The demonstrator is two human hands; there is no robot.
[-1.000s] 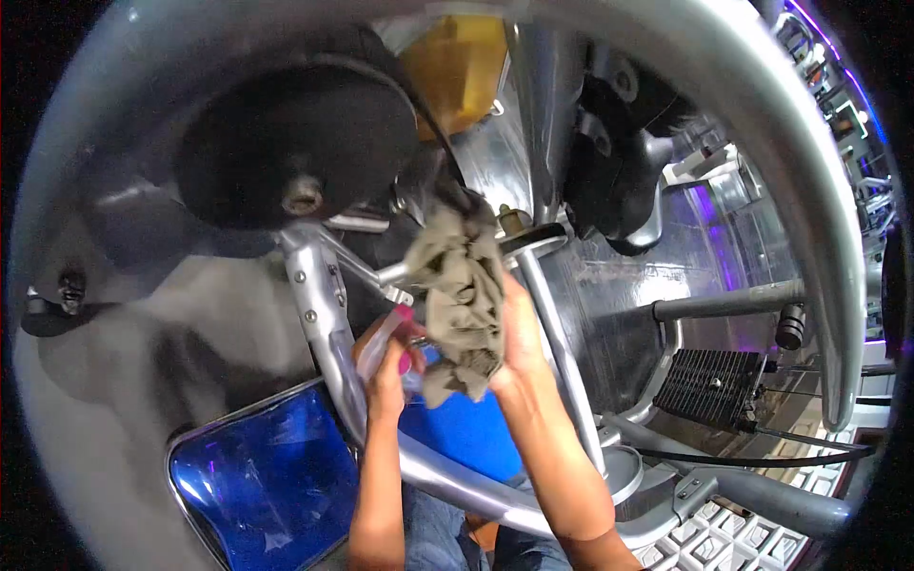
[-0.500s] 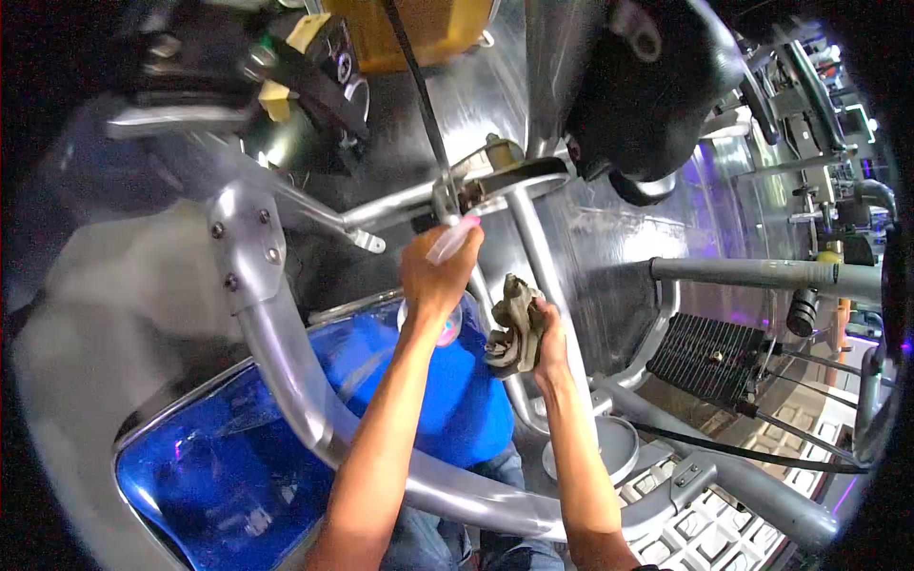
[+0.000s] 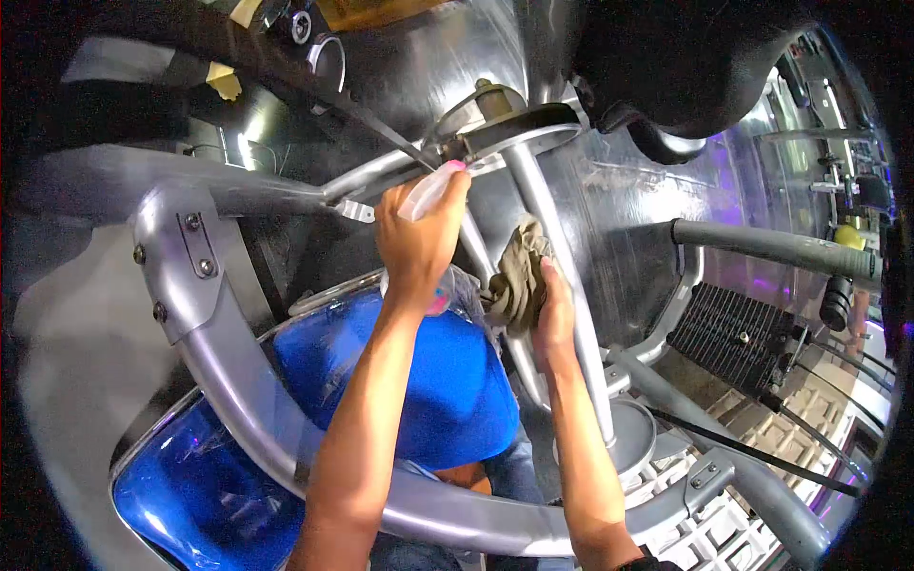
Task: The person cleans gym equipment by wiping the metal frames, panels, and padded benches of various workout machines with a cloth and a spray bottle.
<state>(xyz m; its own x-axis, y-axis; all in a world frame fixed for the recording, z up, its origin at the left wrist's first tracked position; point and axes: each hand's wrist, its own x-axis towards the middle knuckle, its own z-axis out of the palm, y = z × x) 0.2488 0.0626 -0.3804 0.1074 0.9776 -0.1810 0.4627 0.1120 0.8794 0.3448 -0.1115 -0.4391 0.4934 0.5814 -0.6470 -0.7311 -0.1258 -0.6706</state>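
My left hand [image 3: 419, 238] is closed around a spray bottle [image 3: 428, 193] with a translucent trigger head and a pink nozzle tip. Part of its clear body shows below the wrist. The nozzle points toward the pulley [image 3: 524, 131] and the black strap at the machine's centre. In my right hand [image 3: 556, 312] is a crumpled olive-grey cloth [image 3: 520, 271], gripped beside a silver tube [image 3: 562, 271]. The cloth hangs to the right of the bottle, at about the height of my left wrist.
A thick bent silver frame tube [image 3: 248, 404] curves beneath my forearms. Blue padded seats [image 3: 409, 400] lie below and to the left. A black ribbed plate [image 3: 728, 333] stands at right, and a large black pad [image 3: 685, 67] overhangs the upper right.
Both hands have shifted upward in view, the left one nearer the pulley and strap. The camera view has also shifted. Bottle and cloth stay in the same hands.
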